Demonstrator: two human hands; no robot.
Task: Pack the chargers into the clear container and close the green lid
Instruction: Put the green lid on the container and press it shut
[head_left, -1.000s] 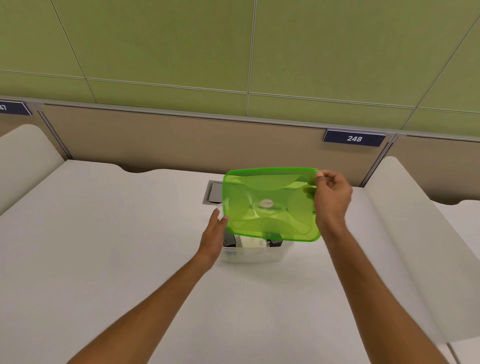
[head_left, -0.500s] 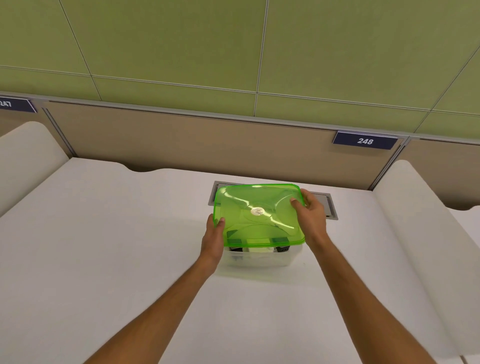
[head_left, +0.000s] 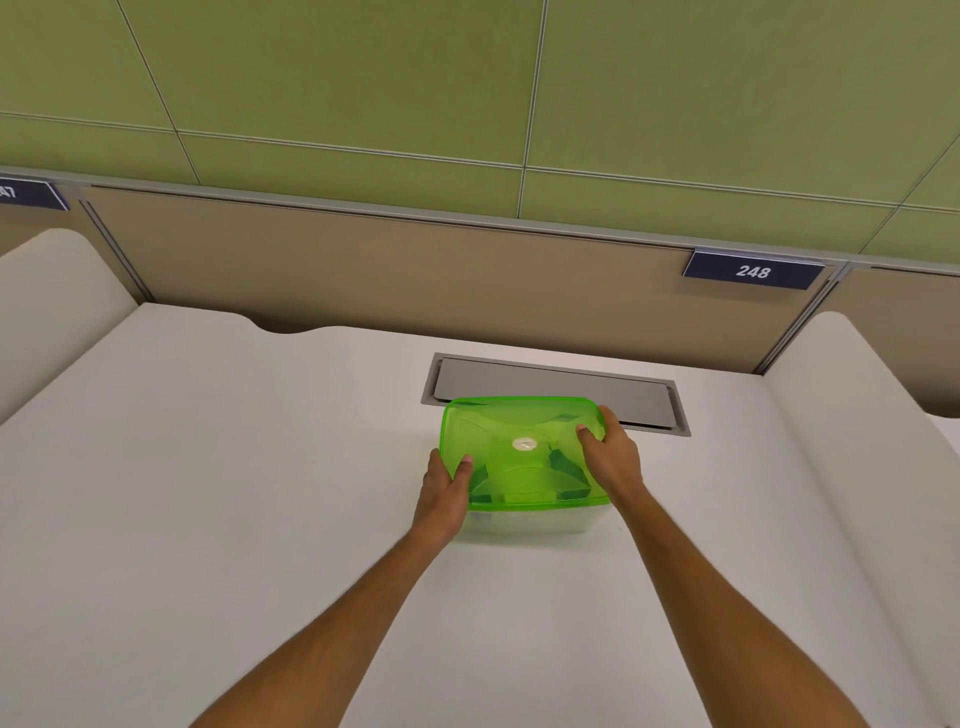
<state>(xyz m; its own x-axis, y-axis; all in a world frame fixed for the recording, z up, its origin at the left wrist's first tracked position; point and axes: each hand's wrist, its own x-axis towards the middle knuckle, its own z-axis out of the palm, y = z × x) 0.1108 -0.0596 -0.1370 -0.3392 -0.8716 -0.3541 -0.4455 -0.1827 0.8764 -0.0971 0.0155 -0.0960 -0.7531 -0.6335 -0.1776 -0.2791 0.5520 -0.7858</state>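
The translucent green lid (head_left: 522, 447) lies flat on top of the clear container (head_left: 530, 522), which stands on the white desk. Dark shapes of chargers show faintly through the lid; their details are hidden. My left hand (head_left: 445, 491) grips the lid's left edge, thumb on top. My right hand (head_left: 609, 457) holds the right edge, with the thumb pressing on the lid's top surface.
A grey metal cable hatch (head_left: 556, 389) is set into the white desk (head_left: 234, 493) just behind the container. A beige partition with a "248" plate (head_left: 753, 270) closes the back. Curved white dividers (head_left: 852, 415) rise on both sides.
The lid came down from a tilted, raised position in my right hand onto the container. My left hand moved from the container's side onto the lid's left edge.
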